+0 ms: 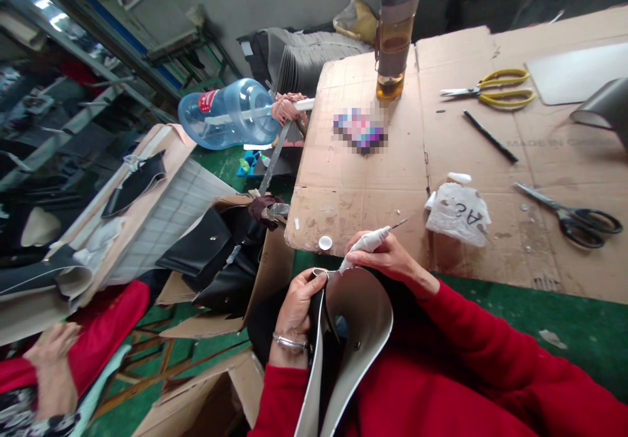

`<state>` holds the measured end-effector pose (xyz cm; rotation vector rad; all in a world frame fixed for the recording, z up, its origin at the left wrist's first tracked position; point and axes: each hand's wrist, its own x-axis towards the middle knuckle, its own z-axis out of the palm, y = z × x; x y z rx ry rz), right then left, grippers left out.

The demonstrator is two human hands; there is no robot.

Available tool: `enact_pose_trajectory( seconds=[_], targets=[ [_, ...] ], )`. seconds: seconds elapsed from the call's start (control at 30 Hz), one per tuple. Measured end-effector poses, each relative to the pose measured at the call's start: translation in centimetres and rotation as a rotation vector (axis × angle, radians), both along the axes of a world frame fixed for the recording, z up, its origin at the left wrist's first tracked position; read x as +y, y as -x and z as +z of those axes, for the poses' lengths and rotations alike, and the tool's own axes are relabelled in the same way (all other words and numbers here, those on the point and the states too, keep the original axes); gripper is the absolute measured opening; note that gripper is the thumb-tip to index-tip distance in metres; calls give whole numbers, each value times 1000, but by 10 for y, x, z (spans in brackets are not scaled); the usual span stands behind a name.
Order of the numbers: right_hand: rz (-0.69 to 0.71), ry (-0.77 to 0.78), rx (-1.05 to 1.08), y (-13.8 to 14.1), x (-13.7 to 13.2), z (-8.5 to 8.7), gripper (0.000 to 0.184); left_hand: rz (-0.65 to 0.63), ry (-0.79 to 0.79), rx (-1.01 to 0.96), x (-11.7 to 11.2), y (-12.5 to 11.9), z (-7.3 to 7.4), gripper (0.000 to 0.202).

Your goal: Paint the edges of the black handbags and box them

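My left hand (297,306), a bracelet at its wrist, pinches the upper edge of a curled black leather-like piece (360,339) between thumb and fingers. The piece has a pale grey inner side and a small metal stud, and hangs in a loop against my red clothing. My right hand (387,260) is closed around a white pen-shaped tool (369,241). A thin metal rod sticks out of the tool's upper end. Its lower tip is at the edge of the piece, just right of my left thumb; whether it touches is hard to tell.
On the cardboard-covered table (353,195) lie a white cap (325,243), black scissors (574,214), yellow-handled snips (495,89), a black pen (489,136) and a crumpled plastic packet (460,214). A tea bottle (395,38) stands behind. Black leather pieces (210,247) lie left, near another person's arm (56,365).
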<state>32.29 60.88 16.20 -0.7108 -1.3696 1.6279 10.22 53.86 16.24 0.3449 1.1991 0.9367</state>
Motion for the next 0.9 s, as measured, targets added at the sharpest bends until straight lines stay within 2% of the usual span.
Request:
enact_pose_trajectory(
  seconds=[0.2,0.37,0.43,0.57,0.67,0.77,0.9],
  targets=[
    [-2,-16,-1,1,0,-4,37,16,4,2,0,-5,1,35],
    [12,-73,-52,1,-1,-12,36,88,12,1,-1,-13,5,35],
    [19,-191,-100,2,-1,-14,37,121,6,19,-1,-14,7,36],
    [70,-574,-260,5,0,-14,37,183,-10,68,-2,-7,9,38],
    [150,-708,-324,5,1,-15,37,214,-2,95,-3,0,10,42],
    [143,-628,-252,2,2,-16,39,231,2,112,-4,5,11,43],
    [23,-359,-112,-2,-2,-15,33,254,-7,129,-8,8,12,44]
  ],
)
